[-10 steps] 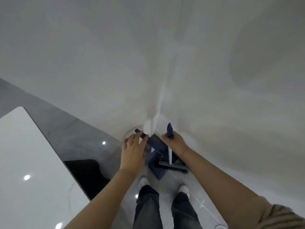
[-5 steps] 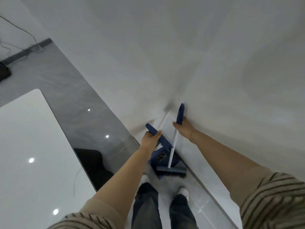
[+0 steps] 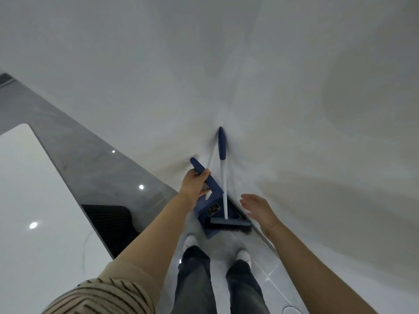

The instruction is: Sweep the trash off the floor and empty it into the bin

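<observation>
Blue plastic dustpan [image 3: 212,208] stood on the pale tiled floor [image 3: 256,250] in the corner where two white walls [image 3: 136,64] met, just ahead of two white shoes [image 3: 190,240]. Blue handle of the dustpan slanted up and to the left, gripped near its middle by the left hand [image 3: 195,184] — fingers curled round it, thumb over the top. Broom [image 3: 223,177] propped upright, unheld: white shaft rising from a dark-bristled blue head resting at the dustpan's mouth, blue grip at the top leaning into the wall corner. Right hand [image 3: 257,206] hovering just right of the shaft, fingers spread and relaxed, holding nothing, clear of the broom. Bare forearms reaching in from below, with a beige striped sleeve [image 3: 102,293] on the left arm. Dark jeans [image 3: 195,282] visible down to the shoes. Off to the left — a glossy white tabletop [image 3: 34,200] with ceiling-light reflections, a dark ribbed object [image 3: 111,218] beside it, too dim to identify, and a band of grey marbled floor [image 3: 74,155] running along the wall. No trash or bin visible from this angle.
</observation>
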`<act>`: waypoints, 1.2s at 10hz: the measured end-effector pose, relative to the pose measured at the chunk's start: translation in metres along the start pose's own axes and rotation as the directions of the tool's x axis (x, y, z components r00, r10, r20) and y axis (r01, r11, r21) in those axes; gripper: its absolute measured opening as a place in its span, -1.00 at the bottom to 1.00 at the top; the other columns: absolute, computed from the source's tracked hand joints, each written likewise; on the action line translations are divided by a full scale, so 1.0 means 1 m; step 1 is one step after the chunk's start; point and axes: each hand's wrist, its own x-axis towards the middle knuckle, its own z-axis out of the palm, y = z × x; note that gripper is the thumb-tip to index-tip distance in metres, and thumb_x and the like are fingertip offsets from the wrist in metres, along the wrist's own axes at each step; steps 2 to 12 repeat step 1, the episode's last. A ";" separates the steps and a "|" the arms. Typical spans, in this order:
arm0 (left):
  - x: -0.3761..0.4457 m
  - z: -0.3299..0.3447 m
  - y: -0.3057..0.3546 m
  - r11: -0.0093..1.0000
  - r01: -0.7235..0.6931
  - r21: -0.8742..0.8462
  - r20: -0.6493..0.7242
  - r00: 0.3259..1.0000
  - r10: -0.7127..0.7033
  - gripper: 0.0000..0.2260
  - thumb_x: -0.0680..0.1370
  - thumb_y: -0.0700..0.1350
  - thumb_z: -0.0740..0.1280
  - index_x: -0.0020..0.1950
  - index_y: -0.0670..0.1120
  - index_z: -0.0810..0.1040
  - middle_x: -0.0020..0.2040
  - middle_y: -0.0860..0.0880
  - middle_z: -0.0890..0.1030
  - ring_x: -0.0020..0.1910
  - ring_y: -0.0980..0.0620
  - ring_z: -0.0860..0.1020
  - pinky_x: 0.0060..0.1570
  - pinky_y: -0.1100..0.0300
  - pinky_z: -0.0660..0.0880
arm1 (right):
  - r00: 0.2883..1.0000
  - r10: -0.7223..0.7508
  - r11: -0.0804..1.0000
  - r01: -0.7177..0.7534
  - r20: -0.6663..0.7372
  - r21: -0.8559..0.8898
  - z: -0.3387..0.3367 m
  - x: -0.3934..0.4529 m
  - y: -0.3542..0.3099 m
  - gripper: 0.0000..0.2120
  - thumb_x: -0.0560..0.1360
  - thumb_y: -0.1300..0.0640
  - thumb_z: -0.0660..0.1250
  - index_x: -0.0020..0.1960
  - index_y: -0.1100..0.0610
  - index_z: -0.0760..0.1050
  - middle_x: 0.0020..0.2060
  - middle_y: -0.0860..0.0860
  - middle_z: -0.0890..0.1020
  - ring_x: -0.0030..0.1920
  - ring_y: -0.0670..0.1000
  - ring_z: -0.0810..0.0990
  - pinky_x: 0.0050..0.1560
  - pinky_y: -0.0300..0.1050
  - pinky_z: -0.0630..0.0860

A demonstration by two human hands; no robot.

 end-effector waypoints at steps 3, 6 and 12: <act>-0.025 -0.005 -0.013 0.999 -0.036 -0.021 -0.096 0.995 0.034 -0.95 0.60 -0.17 0.26 0.05 -0.06 0.43 -0.03 -0.02 0.51 -0.16 0.09 0.49 -0.16 0.24 0.49 | 0.996 0.006 0.998 -0.011 0.091 0.057 0.000 -0.029 0.009 -0.83 0.56 0.28 0.25 0.13 0.19 0.50 0.03 0.16 0.60 -0.17 -0.03 0.53 -0.23 -0.30 0.45; -0.025 -0.005 -0.013 0.999 -0.036 -0.021 -0.096 0.995 0.034 -0.95 0.60 -0.17 0.26 0.05 -0.06 0.43 -0.03 -0.02 0.51 -0.16 0.09 0.49 -0.16 0.24 0.49 | 0.996 0.006 0.998 -0.011 0.091 0.057 0.000 -0.029 0.009 -0.83 0.56 0.28 0.25 0.13 0.19 0.50 0.03 0.16 0.60 -0.17 -0.03 0.53 -0.23 -0.30 0.45; -0.025 -0.005 -0.013 0.999 -0.036 -0.021 -0.096 0.995 0.034 -0.95 0.60 -0.17 0.26 0.05 -0.06 0.43 -0.03 -0.02 0.51 -0.16 0.09 0.49 -0.16 0.24 0.49 | 0.996 0.006 0.998 -0.011 0.091 0.057 0.000 -0.029 0.009 -0.83 0.56 0.28 0.25 0.13 0.19 0.50 0.03 0.16 0.60 -0.17 -0.03 0.53 -0.23 -0.30 0.45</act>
